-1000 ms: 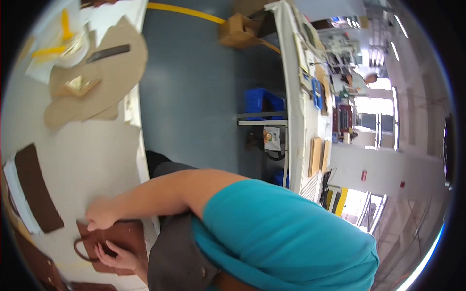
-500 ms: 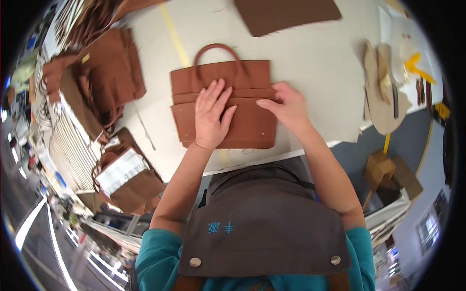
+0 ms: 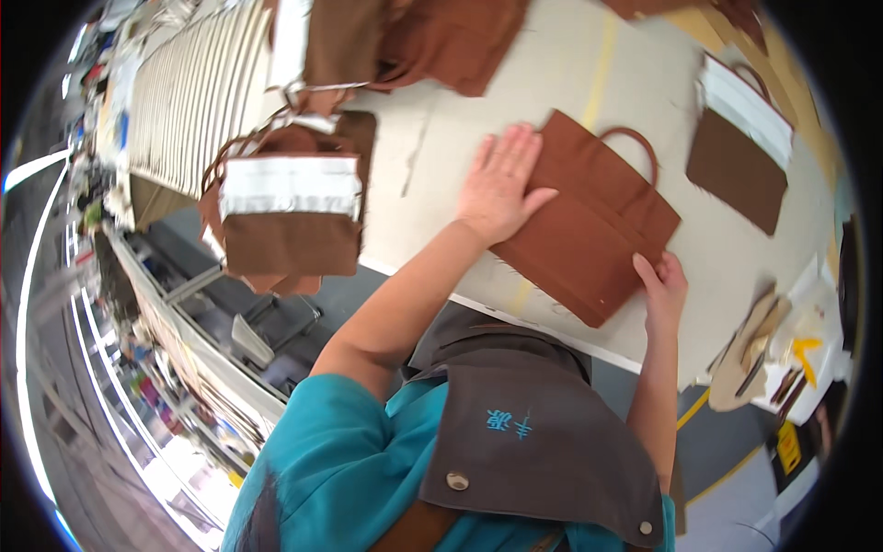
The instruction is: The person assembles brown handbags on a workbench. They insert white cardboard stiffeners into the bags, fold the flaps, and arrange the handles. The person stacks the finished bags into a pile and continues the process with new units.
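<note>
A flat reddish-brown handbag panel (image 3: 589, 225) lies turned at an angle on the pale worktable, its single arched handle (image 3: 644, 152) pointing away from me. Seams run across its middle. My left hand (image 3: 501, 189) rests flat over the panel's left edge, fingers stretched out and thumb spread onto the brown surface. At the right edge, my right hand (image 3: 664, 287) pinches the panel, thumb on top and the other fingers curled at the side, partly hidden.
Left of the panel sits a stack of brown bag pieces with a white strip (image 3: 290, 189). More brown pieces (image 3: 451, 41) are heaped at the far side. Another panel with a white strip (image 3: 740, 156) lies far right, near beige cut pieces (image 3: 736, 368) and a yellow tool (image 3: 806, 359).
The view has swung left, so the panel now appears farther right and slanted. My left hand has shifted from the panel's middle to its left edge; my right hand stays at the right edge.
</note>
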### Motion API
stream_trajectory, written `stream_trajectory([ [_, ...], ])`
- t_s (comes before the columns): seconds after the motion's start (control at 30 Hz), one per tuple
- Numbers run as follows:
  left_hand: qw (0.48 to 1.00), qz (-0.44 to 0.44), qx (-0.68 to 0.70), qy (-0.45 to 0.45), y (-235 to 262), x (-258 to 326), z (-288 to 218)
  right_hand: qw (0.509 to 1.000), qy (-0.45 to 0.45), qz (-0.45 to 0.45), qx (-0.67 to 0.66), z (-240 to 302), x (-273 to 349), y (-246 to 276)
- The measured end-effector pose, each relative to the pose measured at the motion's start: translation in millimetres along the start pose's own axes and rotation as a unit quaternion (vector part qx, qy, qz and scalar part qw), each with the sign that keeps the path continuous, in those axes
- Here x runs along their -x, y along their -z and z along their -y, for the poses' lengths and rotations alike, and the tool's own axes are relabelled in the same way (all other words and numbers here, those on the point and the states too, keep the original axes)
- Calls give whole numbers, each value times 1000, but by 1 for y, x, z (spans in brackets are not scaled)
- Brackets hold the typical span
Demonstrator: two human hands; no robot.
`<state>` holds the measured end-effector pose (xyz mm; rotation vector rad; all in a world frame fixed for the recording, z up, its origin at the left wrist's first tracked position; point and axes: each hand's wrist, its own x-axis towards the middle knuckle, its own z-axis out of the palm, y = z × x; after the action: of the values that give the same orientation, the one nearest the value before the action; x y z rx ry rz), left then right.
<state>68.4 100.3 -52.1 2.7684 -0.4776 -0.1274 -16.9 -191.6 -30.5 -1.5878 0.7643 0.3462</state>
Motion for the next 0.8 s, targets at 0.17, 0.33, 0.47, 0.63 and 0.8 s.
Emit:
stream_trajectory([
  [0.17, 1000, 1, 20, 4, 3, 6, 5, 995, 50, 79, -44, 0, 10, -7],
  [0.33, 999, -12, 52, 3, 3, 11, 8, 989, 74, 59, -110, 25, 26, -21],
  [0.47, 987, -52, 134, 76, 16, 17, -5, 986, 103, 69, -111, 66, 42, -26],
  [0.63, 863, 3, 505, 17, 120, 64, -68, 976, 183, 116, -29, 139, 91, -68],
  [0.8, 819, 11, 568, 81, 168, 93, -71, 942, 217, 229, 116, 181, 133, -136],
])
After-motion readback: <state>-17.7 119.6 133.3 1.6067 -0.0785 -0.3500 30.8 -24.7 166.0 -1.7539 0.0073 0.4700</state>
